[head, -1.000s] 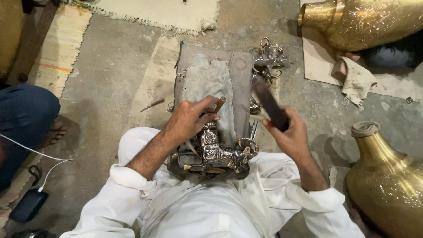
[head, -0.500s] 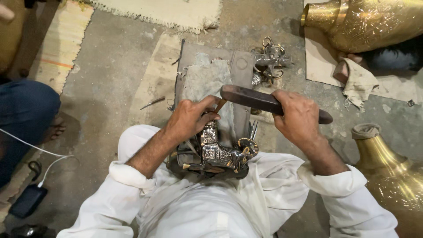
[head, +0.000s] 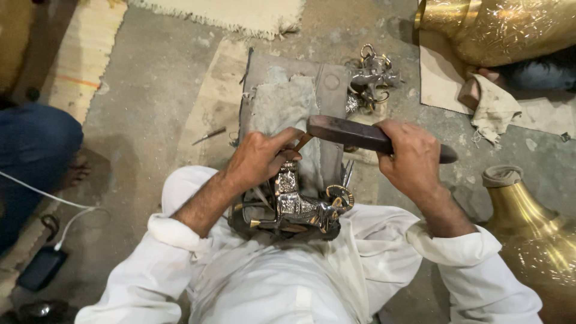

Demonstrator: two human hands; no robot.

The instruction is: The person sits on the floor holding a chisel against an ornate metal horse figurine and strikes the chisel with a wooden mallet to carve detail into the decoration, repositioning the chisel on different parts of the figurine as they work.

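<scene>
Concrete floor [head: 150, 120] under grey slab [head: 288, 96], brass vases [head: 528, 222], woven mats [head: 84, 54].

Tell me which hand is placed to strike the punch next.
Right, likely: the right hand grips the dark mallet, its head beside the thin punch. The left hand pinches that punch above the metal animal figure.

Chisel [head: 302, 142] mostly buried in the left hand [head: 259, 157] — brass pots [head: 528, 228] cut by the frame's edge — phone [head: 41, 268] blurred.
</scene>
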